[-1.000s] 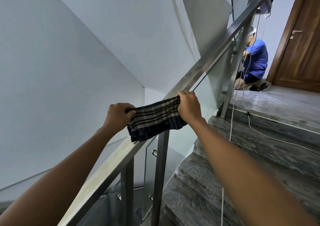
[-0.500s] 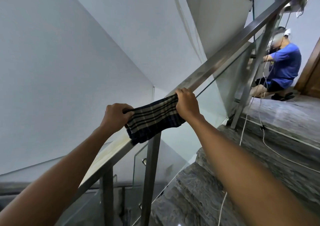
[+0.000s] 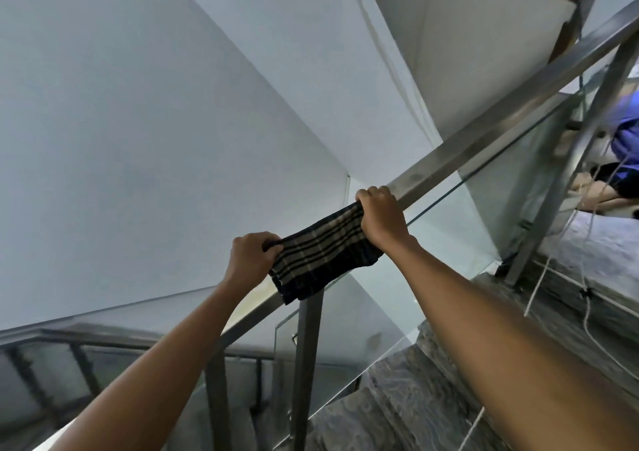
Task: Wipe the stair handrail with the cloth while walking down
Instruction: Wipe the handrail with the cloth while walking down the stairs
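Handrail point(image 3: 460, 160) of sloping steel: I see a striped cloth point(image 3: 321, 253) draped over it, left hand point(image 3: 250, 258) and right hand point(image 3: 380, 217) each gripping one end.

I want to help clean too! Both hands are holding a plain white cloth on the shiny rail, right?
Almost. The cloth is not plain white: the head view shows it dark with pale checked stripes. The left hand and right hand do hold it on the rail.
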